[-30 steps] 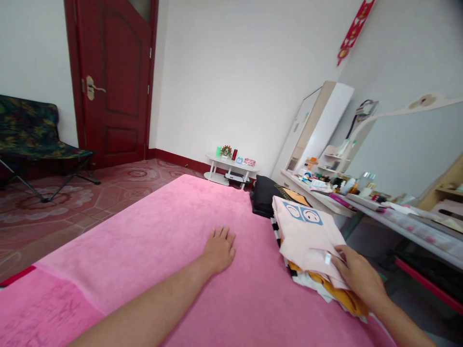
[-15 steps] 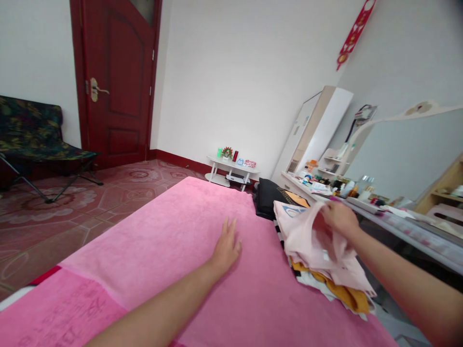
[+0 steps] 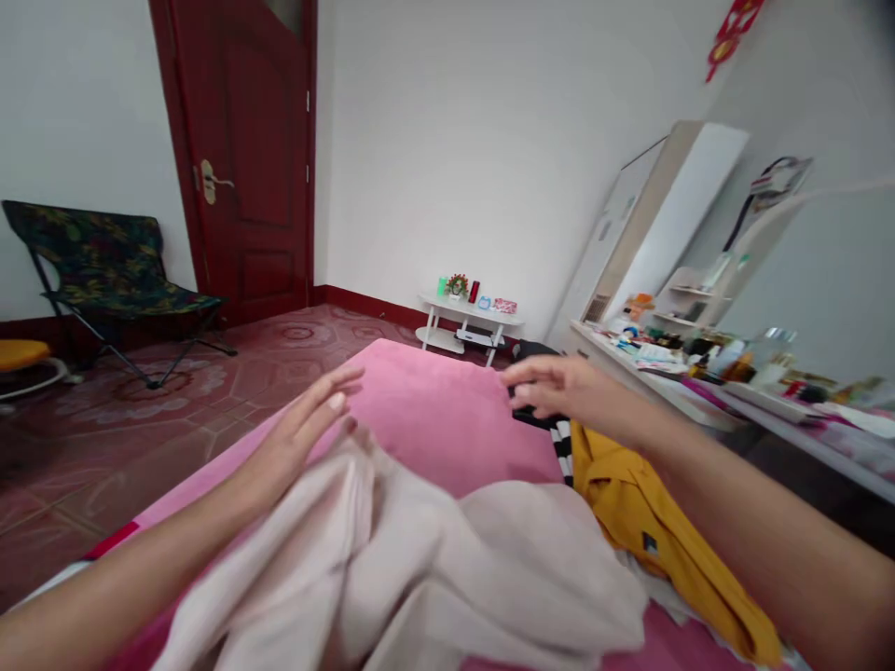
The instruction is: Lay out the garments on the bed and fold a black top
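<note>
A pale pink garment (image 3: pixel 447 559) lies crumpled across the pink bed cover (image 3: pixel 440 419) just in front of me. My left hand (image 3: pixel 304 429) hovers at the garment's upper left edge, its fingers stretched out and apart, holding nothing. Held in the air over the bed's far right side, my right hand (image 3: pixel 559 387) has its fingers extended to the left and nothing in them. Under my right forearm lies a yellow garment (image 3: pixel 629 503) on a striped cloth (image 3: pixel 560 438), with a black garment (image 3: pixel 535 352) beyond them.
A cluttered dressing table (image 3: pixel 671 373) with a mirror runs along the right. A small white stand (image 3: pixel 468 321) sits by the far wall. A dark red door (image 3: pixel 252 158) and a folding chair (image 3: pixel 104 270) are at the left, over a patterned red floor.
The pale pink garment has come off the pile at the right and now lies spread in front of me, uncovering the yellow one. My left hand lifted off the bed; the view shifted.
</note>
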The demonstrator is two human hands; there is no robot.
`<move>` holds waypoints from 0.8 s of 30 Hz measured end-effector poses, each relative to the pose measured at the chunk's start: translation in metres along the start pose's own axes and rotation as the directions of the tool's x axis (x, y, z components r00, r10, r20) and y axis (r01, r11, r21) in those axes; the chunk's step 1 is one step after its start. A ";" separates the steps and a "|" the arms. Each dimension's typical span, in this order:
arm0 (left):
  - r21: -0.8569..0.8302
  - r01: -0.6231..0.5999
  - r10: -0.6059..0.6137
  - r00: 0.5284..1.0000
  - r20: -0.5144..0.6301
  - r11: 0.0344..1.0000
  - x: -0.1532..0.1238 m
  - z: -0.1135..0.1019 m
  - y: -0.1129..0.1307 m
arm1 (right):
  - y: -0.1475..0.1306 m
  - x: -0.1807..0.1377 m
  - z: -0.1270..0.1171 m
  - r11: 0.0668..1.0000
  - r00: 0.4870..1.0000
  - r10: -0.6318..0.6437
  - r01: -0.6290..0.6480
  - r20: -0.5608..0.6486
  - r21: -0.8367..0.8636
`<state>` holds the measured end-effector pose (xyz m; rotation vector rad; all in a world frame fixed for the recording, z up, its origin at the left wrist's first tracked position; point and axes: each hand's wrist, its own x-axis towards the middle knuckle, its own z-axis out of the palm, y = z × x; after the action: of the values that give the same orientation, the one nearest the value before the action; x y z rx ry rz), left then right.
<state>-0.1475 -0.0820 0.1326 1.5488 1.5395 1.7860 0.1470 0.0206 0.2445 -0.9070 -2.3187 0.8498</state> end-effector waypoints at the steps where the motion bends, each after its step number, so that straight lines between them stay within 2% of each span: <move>1: -0.011 0.089 -0.087 0.990 0.112 0.996 -0.009 -0.007 -0.010 | 0.030 -0.014 0.001 0.995 0.998 0.032 -0.036 -0.044 -0.092; 3: 0.011 0.221 -0.212 0.922 0.325 0.975 -0.026 -0.022 -0.029 | 0.085 -0.043 0.003 0.950 0.982 0.183 -0.191 -0.052 -0.247; 4: 0.053 0.233 -0.234 0.883 0.407 0.971 -0.034 -0.029 -0.036 | 0.107 -0.059 0.006 0.930 0.963 0.267 -0.264 -0.022 -0.257; 6: 0.187 0.139 -0.217 0.830 0.514 0.972 -0.044 -0.040 -0.048 | 0.133 -0.087 0.015 0.929 0.932 0.334 -0.301 0.141 -0.215; 8: 0.341 -0.015 -0.203 0.778 0.594 0.940 -0.048 -0.046 -0.054 | 0.138 -0.107 0.027 0.931 0.904 0.346 -0.298 0.252 -0.209; 9: 0.416 -0.083 -0.204 0.775 0.598 0.905 -0.047 -0.047 -0.056 | 0.134 -0.113 0.032 0.922 0.898 0.358 -0.298 0.256 -0.245; 11: 0.559 -0.178 -0.203 0.810 0.551 0.810 -0.043 -0.045 -0.058 | 0.124 -0.119 0.040 0.880 0.902 0.391 -0.308 0.183 -0.360; 13: 0.672 -0.185 -0.246 0.835 0.492 0.717 -0.038 -0.041 -0.061 | 0.116 -0.120 0.045 0.832 0.904 0.411 -0.316 0.122 -0.456; 15: 0.755 -0.115 -0.374 0.814 0.444 0.645 -0.036 -0.035 -0.065 | 0.115 -0.121 0.048 0.805 0.901 0.419 -0.309 0.116 -0.506; 17: 0.792 -0.039 -0.494 0.762 0.418 0.609 -0.036 -0.028 -0.070 | 0.119 -0.122 0.052 0.793 0.895 0.426 -0.297 0.136 -0.532; 19: 0.755 -0.018 -0.521 0.714 0.469 0.655 -0.036 -0.022 -0.071 | 0.124 -0.118 0.054 0.786 0.887 0.434 -0.288 0.157 -0.547; 21: 0.665 -0.023 -0.473 0.684 0.555 0.746 -0.026 -0.021 -0.063 | 0.121 -0.102 0.046 0.790 0.885 0.424 -0.258 0.191 -0.556; 22: 0.618 -0.022 -0.432 0.696 0.573 0.785 -0.015 -0.023 -0.053 | 0.115 -0.089 0.036 0.798 0.891 0.405 -0.234 0.207 -0.555; 23: 0.585 -0.021 -0.382 0.738 0.556 0.811 -0.001 -0.026 -0.040 | 0.106 -0.074 0.022 0.808 0.907 0.369 -0.205 0.203 -0.553; 24: 0.561 -0.021 -0.309 0.818 0.485 0.828 0.016 -0.031 -0.024 | 0.094 -0.058 0.003 0.818 0.928 0.324 -0.177 0.184 -0.547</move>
<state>-0.1888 -0.0765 0.1253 1.8968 1.8570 0.6893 0.2209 0.0323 0.1634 -1.4340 -2.7791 0.4514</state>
